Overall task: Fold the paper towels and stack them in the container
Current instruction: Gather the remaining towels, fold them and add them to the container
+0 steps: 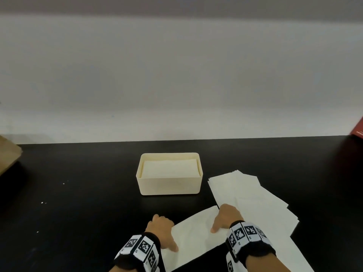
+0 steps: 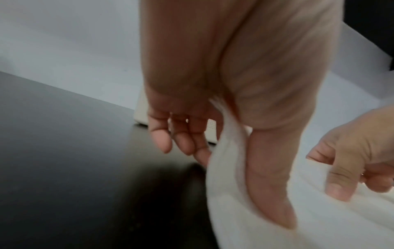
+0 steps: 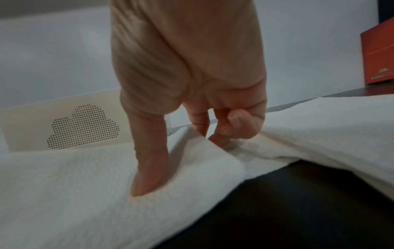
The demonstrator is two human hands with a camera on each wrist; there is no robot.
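Note:
A cream container (image 1: 170,185) stands mid-table with folded white towels (image 1: 170,168) stacked inside. In front of it one unfolded paper towel (image 1: 194,234) lies slanted on the black table. My left hand (image 1: 162,226) pinches its left edge, thumb on top and fingers underneath, as the left wrist view shows on the paper towel (image 2: 230,210). My right hand (image 1: 225,214) pinches its far right corner; in the right wrist view the thumb (image 3: 147,176) presses the paper towel (image 3: 85,193) and the fingers curl under the raised edge. A pile of loose towels (image 1: 241,187) lies to the right.
The black table (image 1: 78,203) ends at a white wall. A brown cardboard piece (image 1: 7,154) sits at the far left edge. A red box (image 1: 358,130) stands at the far right, also seen as the red box (image 3: 377,55). The container's front (image 3: 27,128) has a dotted cloud pattern.

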